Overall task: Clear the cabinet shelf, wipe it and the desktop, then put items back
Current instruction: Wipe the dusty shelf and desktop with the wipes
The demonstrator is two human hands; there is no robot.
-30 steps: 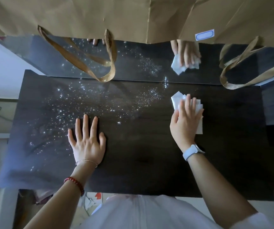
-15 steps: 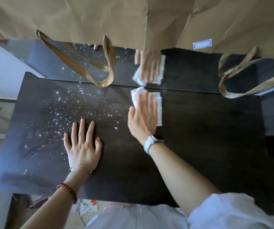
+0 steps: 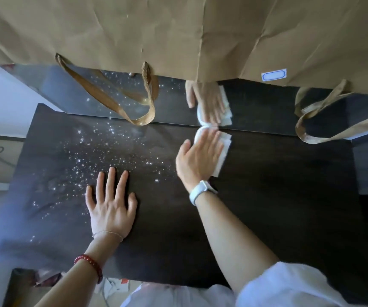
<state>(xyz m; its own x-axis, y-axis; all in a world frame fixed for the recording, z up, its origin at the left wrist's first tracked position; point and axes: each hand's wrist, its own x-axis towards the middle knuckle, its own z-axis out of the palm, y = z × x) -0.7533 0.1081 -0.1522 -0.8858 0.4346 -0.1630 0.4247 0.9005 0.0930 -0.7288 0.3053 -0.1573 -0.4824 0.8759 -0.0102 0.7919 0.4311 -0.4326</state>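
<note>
- We see brown paper bags [image 3: 178, 36] with ribbon handles hanging over the far edge of the dark wooden desktop [image 3: 278, 207].
- Our left hand [image 3: 110, 209] lies flat, fingers spread, near the speckled left part.
- Our right hand [image 3: 197, 159] presses a white folded wipe [image 3: 221, 151], fingers straight, at the far edge.

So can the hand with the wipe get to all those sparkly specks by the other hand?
Probably yes. The right hand presses the white wipe flat on the dark desktop. The specks lie to its left with bare surface between, though the left hand rests beside some.
</note>
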